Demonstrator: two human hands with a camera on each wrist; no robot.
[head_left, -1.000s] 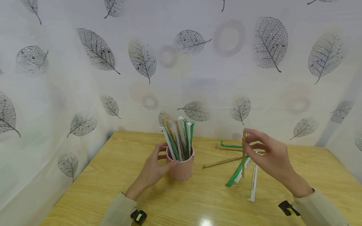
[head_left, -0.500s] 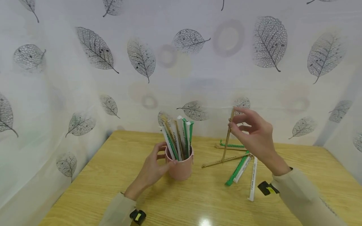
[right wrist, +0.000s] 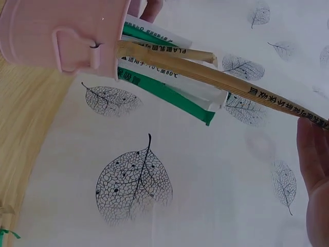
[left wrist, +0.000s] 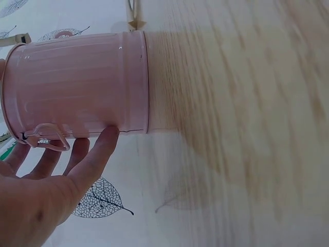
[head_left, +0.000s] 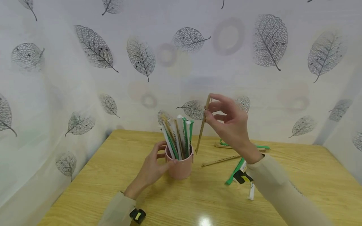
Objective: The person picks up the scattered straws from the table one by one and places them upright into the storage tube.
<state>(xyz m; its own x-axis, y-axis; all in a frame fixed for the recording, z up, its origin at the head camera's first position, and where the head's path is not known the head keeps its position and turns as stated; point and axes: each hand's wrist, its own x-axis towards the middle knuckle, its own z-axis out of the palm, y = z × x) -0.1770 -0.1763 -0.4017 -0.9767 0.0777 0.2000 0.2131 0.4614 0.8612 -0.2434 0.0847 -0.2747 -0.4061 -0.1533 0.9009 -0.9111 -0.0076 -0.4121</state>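
Note:
My left hand (head_left: 150, 169) holds a small pink pail (head_left: 181, 171) at its left side, the thumb by the front rim. In the left wrist view its fingers lie against the pail wall, near a wire side handle (left wrist: 50, 136). White, green and brown wrapped straws (head_left: 176, 138) stand in the pail, leaning various ways. With thumb and fingertips my right hand (head_left: 230, 121) pinches a brown wrapped straw (head_left: 201, 131) near its upper end. The straw slants down to the left, its lower tip just right of the pail's rim. In the right wrist view this straw (right wrist: 231, 85) overlaps the pail's mouth.
On the wooden table (head_left: 113, 188), right of the pail, lie loose wrapped straws: a brown one (head_left: 219, 161), a green one (head_left: 234, 172) and a white one (head_left: 251, 191), partly under my right forearm. More straws (head_left: 263, 147) lie behind. A leaf-patterned cloth (head_left: 181, 72) hangs at the back.
My right hand has lifted the brown straw and carried it left from over the loose straws to beside the pail. The left hand and pail have stayed in place.

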